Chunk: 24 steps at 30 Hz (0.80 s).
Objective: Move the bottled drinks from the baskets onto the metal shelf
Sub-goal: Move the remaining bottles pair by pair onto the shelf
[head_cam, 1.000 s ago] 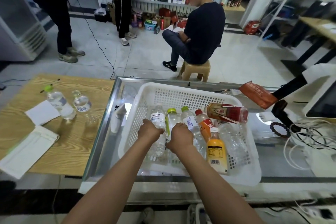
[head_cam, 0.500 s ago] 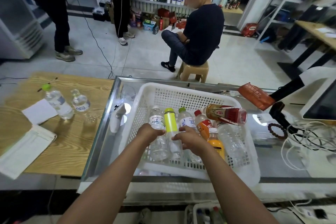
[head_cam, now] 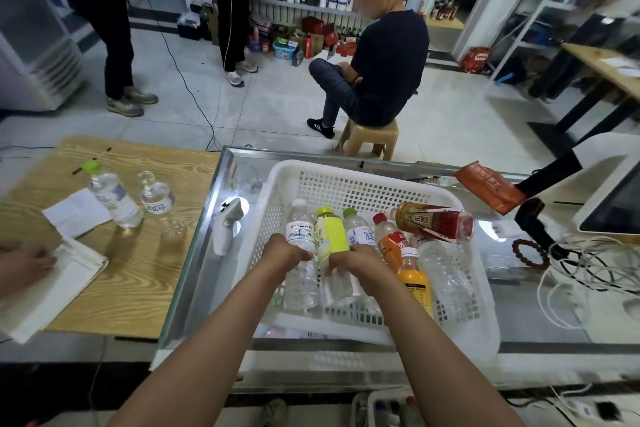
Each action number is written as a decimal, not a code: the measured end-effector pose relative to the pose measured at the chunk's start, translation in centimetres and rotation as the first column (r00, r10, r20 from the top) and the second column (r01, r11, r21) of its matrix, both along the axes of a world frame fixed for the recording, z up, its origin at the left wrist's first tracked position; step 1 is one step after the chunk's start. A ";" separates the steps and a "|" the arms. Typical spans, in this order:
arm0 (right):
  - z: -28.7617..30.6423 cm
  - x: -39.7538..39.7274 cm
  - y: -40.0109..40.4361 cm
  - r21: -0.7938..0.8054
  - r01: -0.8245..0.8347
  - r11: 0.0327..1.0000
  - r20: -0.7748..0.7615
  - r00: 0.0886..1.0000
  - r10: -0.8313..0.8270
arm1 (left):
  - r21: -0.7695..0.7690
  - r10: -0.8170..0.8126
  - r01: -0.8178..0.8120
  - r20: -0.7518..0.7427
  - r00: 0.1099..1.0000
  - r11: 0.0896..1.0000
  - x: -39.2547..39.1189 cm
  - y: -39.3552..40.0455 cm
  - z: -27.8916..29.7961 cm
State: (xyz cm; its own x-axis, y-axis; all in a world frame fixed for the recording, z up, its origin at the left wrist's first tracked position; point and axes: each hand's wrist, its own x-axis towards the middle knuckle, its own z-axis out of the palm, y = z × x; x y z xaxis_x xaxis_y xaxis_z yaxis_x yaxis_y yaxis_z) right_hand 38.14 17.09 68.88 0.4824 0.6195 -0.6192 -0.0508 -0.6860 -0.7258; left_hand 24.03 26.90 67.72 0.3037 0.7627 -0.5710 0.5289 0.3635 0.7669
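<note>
A white plastic basket [head_cam: 349, 172] sits on the glass counter with several bottled drinks lying in it. My left hand [head_cam: 282, 253] grips a clear water bottle [head_cam: 300, 236] at the basket's left. My right hand [head_cam: 356, 262] holds a bottle with a yellow-green label [head_cam: 330, 236] right beside it. To the right lie another water bottle [head_cam: 360, 230], an orange-labelled bottle [head_cam: 393, 243], an orange juice bottle [head_cam: 414, 282], a clear bottle [head_cam: 446, 274] and a red tea bottle [head_cam: 434, 222] resting across the others.
Two water bottles [head_cam: 114, 198] stand on the wooden table [head_cam: 145, 274] at left, with papers and another person's hand [head_cam: 24, 262]. A white controller [head_cam: 227, 227] lies on the glass counter [head_cam: 201, 270]. Cables, a bead bracelet [head_cam: 530, 255] and a screen crowd the right. A person sits on a stool [head_cam: 369, 137] beyond.
My right hand has turned the yellow-green labelled bottle so its label faces up, and holds it lower down. My left hand stays on the water bottle. The view has shifted slightly.
</note>
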 end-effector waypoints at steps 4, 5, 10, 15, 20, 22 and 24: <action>1.0 -0.1 -1.0 0.094 0.185 0.978 -0.202 0.966 -0.163 | 0.038 -0.039 0.036 0.088 0.995 0.999 -0.7 0.5 1.5; 1.3 -0.2 -1.5 0.141 0.228 0.963 -0.277 0.943 -0.183 | 0.056 -0.047 0.040 0.120 0.992 0.998 -0.8 0.6 2.1; 3.7 0.0 -3.6 0.368 0.296 0.881 -0.477 0.874 -0.094 | 0.082 -0.041 0.016 0.309 0.950 0.997 -0.3 -0.2 5.4; 5.9 0.4 -5.8 0.448 0.252 0.858 -0.357 0.930 -0.087 | 0.063 -0.092 0.071 0.454 0.886 0.995 1.2 -2.4 8.3; 8.2 1.9 -10.1 0.497 0.245 0.832 -0.274 0.955 -0.118 | 0.090 -0.166 0.140 0.500 0.850 0.986 4.3 -6.4 10.3; 9.3 2.6 -12.3 0.502 0.272 0.821 -0.203 0.960 -0.193 | 0.122 -0.233 0.199 0.514 0.826 0.972 5.7 -8.2 11.0; 10.6 3.2 -14.9 0.507 0.350 0.788 -0.148 0.936 -0.321 | 0.172 -0.318 0.268 0.530 0.786 0.948 7.3 -10.3 11.7</action>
